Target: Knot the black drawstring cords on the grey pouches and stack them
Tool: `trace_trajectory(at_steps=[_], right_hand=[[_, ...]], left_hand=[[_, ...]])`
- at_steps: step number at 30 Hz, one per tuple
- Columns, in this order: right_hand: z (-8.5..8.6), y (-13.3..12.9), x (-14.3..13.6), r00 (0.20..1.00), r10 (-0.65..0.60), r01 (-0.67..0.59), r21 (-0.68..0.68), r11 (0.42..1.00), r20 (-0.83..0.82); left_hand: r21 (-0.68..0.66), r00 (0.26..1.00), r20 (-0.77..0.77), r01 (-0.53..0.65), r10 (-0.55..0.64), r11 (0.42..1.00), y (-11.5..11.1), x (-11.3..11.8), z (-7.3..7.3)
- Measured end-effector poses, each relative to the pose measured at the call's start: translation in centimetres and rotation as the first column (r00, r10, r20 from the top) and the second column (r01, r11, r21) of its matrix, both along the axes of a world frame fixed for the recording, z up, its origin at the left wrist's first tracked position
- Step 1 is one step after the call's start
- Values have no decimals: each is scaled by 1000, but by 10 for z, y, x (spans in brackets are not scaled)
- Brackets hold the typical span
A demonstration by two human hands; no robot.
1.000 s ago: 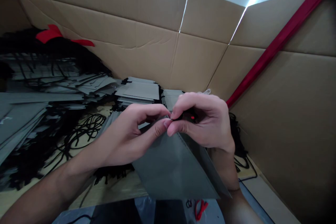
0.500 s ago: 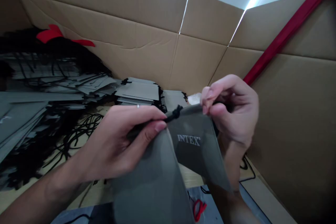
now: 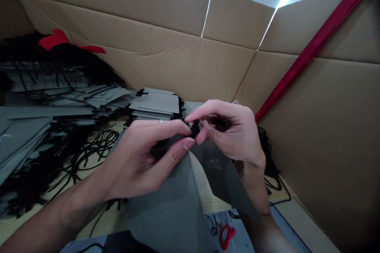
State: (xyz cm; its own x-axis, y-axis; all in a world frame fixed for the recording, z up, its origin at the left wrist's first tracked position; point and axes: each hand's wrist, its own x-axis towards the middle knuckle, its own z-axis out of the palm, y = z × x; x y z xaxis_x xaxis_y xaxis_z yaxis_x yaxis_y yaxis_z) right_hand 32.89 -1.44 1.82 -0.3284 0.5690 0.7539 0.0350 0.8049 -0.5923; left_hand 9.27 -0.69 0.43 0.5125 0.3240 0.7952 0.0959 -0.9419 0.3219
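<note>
My left hand is closed, its thumb and index finger pinching a black cord with a knot in it at the top edge of a grey drawstring pouch. My right hand is closed at the same knot, thumb and index finger against its right side. Below the right hand hangs a grey panel printed INTEX, tilted down to the right. Whether the panel and the pouch are one piece is hidden behind the fingers.
Piles of grey pouches with black cords fill the left. A smaller stack stands by the cardboard wall. Loose black cords lie on the table, and a red cord lies near the front. A dark red strip slants at right.
My right hand has moved left and down to the knot, closing the gap to my left hand. The printed panel has swung lower. My left hand stays nearly in place.
</note>
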Motion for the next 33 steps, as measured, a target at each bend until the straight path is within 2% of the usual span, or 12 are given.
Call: trace_trajectory(at_steps=[3, 8, 15, 22, 29, 31, 33], right_hand=[[-1, -2, -2, 1000, -3, 2, -34, 999, -27], [-4, 0, -2, 999, -14, 15, 23, 1000, -39], [-3, 3, -7, 993, -71, 87, 191, 978, -91], [-4, 3, -12, 984, -37, 55, 100, 993, -172], [-2, 4, -15, 968, -55, 73, 67, 995, -246], [-3, 4, -14, 970, -56, 76, 76, 994, -235], [-4, 4, -13, 978, -42, 66, 112, 991, -203]], left_hand=[[36, 998, 2, -58, 58, 998, -1, 1, 0], [86, 996, -2, -92, 93, 992, -1, 1, -1], [129, 995, 3, -97, 97, 987, 2, 4, -2], [138, 996, 47, -85, 79, 987, 5, 5, -4], [37, 999, 30, -30, 29, 999, 4, -1, -3], [-46, 999, 20, -38, 39, 998, 4, -1, -2], [-181, 998, 60, 7, 4, 983, 5, 1, 0]])
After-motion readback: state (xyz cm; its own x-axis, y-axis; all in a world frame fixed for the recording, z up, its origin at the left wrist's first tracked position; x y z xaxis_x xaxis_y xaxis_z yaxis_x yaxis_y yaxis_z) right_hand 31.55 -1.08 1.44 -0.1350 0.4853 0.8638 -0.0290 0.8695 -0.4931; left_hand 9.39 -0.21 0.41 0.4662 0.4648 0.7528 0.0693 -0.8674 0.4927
